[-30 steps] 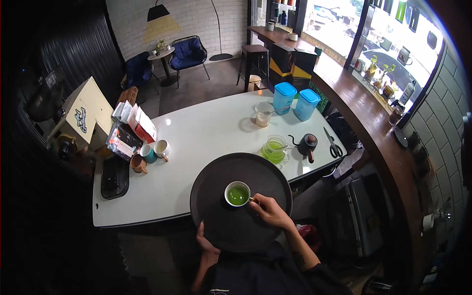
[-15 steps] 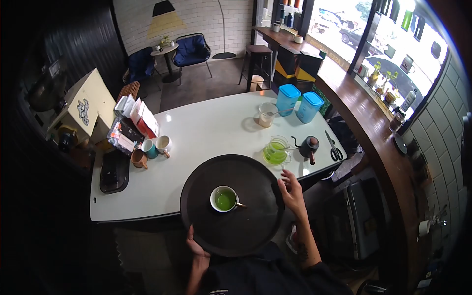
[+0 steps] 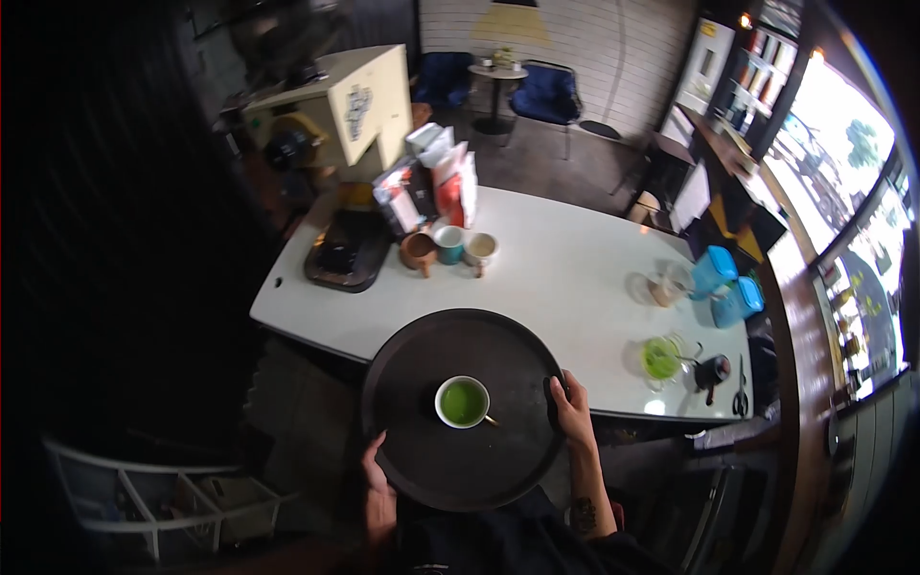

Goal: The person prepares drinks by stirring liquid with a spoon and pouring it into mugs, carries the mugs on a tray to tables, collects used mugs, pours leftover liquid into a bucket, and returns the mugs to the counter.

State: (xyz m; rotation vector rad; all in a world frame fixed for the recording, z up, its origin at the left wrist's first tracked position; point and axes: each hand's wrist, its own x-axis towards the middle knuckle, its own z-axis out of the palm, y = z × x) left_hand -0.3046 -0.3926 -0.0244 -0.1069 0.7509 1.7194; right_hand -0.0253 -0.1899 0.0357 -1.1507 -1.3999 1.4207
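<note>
While hands hold a tray, green-filled cup atop

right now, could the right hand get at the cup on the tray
Probably yes: the right hand would have to let go of the tray, but nothing stands between it and the cup, whose handle points rightward.

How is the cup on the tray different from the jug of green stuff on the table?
The cup looks white and opaque, while the jug is see-through. The cup sits on the dark round tray, whereas the jug stands on the white table. Both hold something green.
</note>
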